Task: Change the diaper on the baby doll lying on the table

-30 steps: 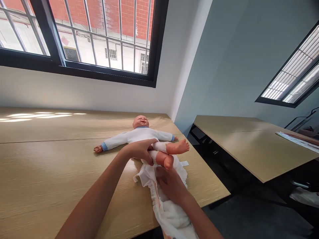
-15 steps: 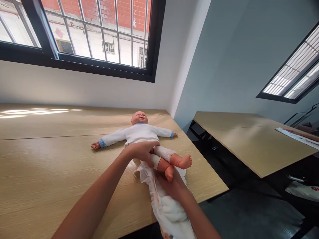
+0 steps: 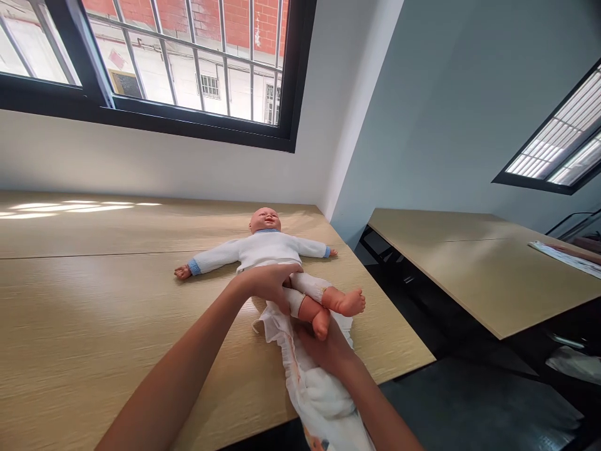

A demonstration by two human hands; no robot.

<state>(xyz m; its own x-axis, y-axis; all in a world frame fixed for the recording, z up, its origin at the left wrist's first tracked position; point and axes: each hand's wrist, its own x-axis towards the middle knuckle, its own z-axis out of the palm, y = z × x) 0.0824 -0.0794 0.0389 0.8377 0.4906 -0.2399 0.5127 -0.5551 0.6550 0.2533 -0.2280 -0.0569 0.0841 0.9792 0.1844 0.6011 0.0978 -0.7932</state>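
Observation:
A baby doll [image 3: 267, 250] in a white knit top with blue cuffs lies on its back on the table, arms spread, head toward the wall. My left hand [image 3: 272, 283] is closed around the doll's upper legs, holding them over to the right. Under the legs, my right hand [image 3: 323, 344] rests on an unfolded white diaper [image 3: 305, 382]; its fingers are hidden beneath the doll. The diaper runs from under the doll's hips and hangs over the table's front edge. Both bare feet of the doll point right.
The wooden table [image 3: 94, 326] ends in a corner at the right. Across a dark gap stands a second table [image 3: 446, 257], with papers [image 3: 568, 257] on its far side. A barred window [image 3: 188, 62] is in the wall behind. A whitish bag [image 3: 575, 363] lies at the lower right.
The camera view has shifted slightly. My two hands, the doll and the diaper keep nearly the same positions.

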